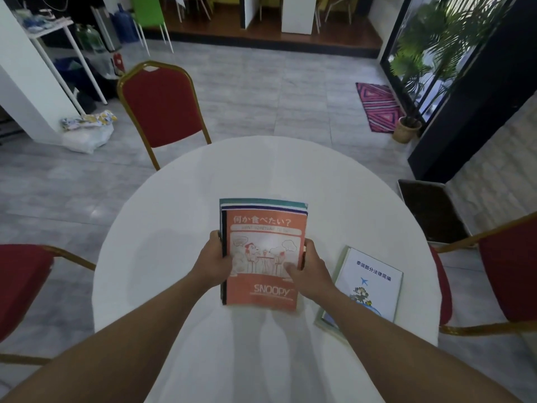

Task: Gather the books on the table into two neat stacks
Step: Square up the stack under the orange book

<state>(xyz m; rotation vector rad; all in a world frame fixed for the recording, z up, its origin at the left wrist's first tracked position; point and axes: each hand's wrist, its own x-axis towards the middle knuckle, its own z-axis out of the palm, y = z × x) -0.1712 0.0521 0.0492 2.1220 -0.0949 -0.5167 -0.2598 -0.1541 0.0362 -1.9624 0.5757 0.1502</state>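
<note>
A stack of books (263,225) lies in the middle of the round white table (174,228), topped by an orange Snoopy notebook; teal and dark blue covers peek out at its far edge. My left hand (216,261) grips the stack's left side. Across from it, my right hand (309,267) grips the right side, thumb resting on the orange cover. A second, smaller stack (369,282) sits at the right, a white book with a plane drawing on top and a pale green cover under it. My right forearm crosses its near corner.
Red chairs with gold frames stand at the far left (162,112), the near left (20,283) and the right (505,271) of the table. A planter box of soil (430,210) sits on the floor beyond the table's right edge.
</note>
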